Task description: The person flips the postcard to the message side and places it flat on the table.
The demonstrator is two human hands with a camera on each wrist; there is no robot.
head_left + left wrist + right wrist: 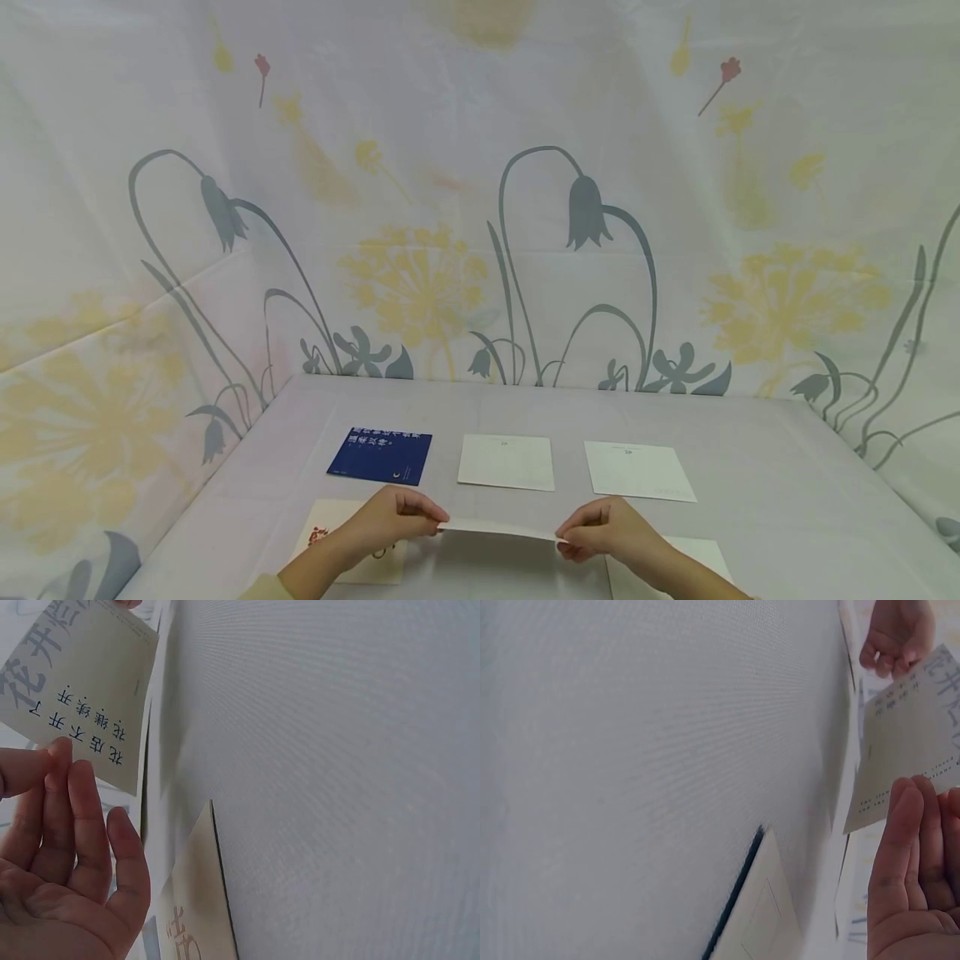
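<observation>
A thin pale postcard [501, 529] is held up between both hands, seen almost edge-on from the head. My left hand [386, 518] pinches its left edge between thumb and fingers. At the opposite edge, my right hand [617, 532] pinches it the same way. The left wrist view shows the underside of the postcard [105, 682], with large grey-blue characters and smaller dark ones. Below the left wrist lies a cream card [382, 571] with red lettering, partly hidden by the forearm. Under the right forearm, a white card [705, 552] is partly covered.
Farther back on the pale tabletop [525, 408], a dark blue card [378, 458] with white characters lies at left. A white card [506, 463] is in the middle and another white card [641, 472] at right. A flower-printed curtain [465, 167] rises behind the table.
</observation>
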